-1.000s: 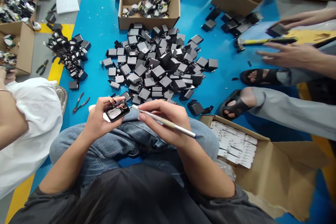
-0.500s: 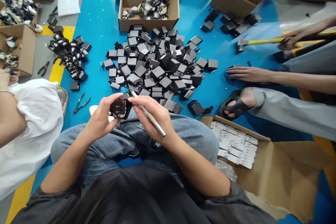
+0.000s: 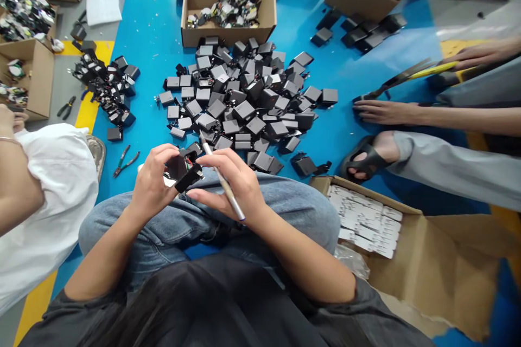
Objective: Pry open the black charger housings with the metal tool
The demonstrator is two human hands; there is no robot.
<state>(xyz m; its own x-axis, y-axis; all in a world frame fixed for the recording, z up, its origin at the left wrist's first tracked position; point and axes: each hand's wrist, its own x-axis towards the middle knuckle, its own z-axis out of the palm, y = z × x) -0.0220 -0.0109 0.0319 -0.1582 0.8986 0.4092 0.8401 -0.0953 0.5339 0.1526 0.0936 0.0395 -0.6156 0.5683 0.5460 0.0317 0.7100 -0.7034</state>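
Note:
My left hand [image 3: 153, 179] grips an opened black adapter housing [image 3: 188, 180], tilted, with red and green wires showing inside. Through my right hand [image 3: 238, 184] runs a silver pen-shaped craft knife [image 3: 223, 181], its thin tip pointing away from me past the housing. My right index finger is at the housing's right edge, while the thumb lies below it. A white piece [image 3: 167, 181] shows partly behind my left hand; what it is stays hidden. Just beyond my hands spreads a large pile of black adapters [image 3: 244, 111] on the blue floor.
A cardboard box [image 3: 228, 38] with circuit parts stands behind the pile. Pliers [image 3: 125, 161] lie left of my knee. At right, a box [image 3: 417, 238] holds white pieces. A co-worker's hand [image 3: 386, 112] rests on the floor, the other holding a yellow-handled hammer [image 3: 431, 69].
The housing has turned in my left hand, so its side now faces right. My right thumb has dropped away from it. The co-worker's hammer has swung down and blurred.

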